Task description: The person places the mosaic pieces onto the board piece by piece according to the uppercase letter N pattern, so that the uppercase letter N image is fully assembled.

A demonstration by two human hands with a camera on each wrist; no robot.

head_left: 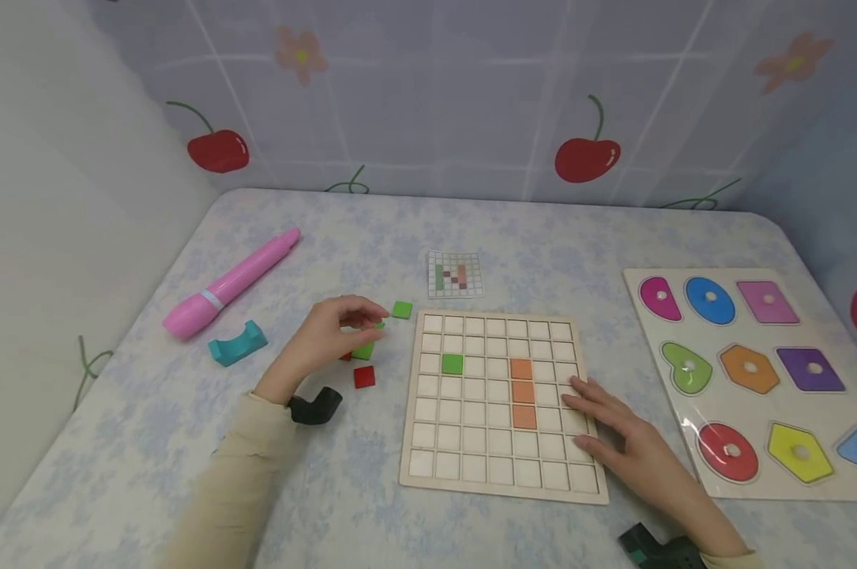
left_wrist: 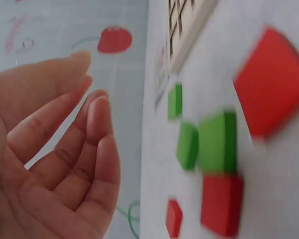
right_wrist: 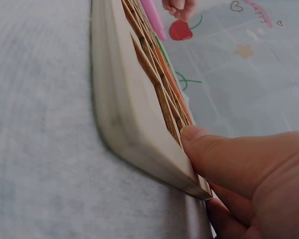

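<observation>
My left hand [head_left: 325, 328] hovers over a small group of square tiles left of the board, fingers bent and nothing between them. Below it lie a green tile [head_left: 362, 351] and a red tile [head_left: 364, 377]; another green tile [head_left: 402, 310] sits nearer the board's corner. In the left wrist view the thumb and fingertips are apart from the tiles. The wooden grid board [head_left: 506, 490] holds one green tile [head_left: 452, 364] and a column of orange tiles [head_left: 523, 392]. My right hand [head_left: 634, 442] rests on the board's right edge, fingers extended, thumb on the rim.
A small pattern card [head_left: 455, 275] lies behind the board. To the left are a pink pen-shaped toy [head_left: 236, 284] and a teal curved block [head_left: 238, 344]. At right lies a shape puzzle board [head_left: 691, 316] with colourful knobbed pieces.
</observation>
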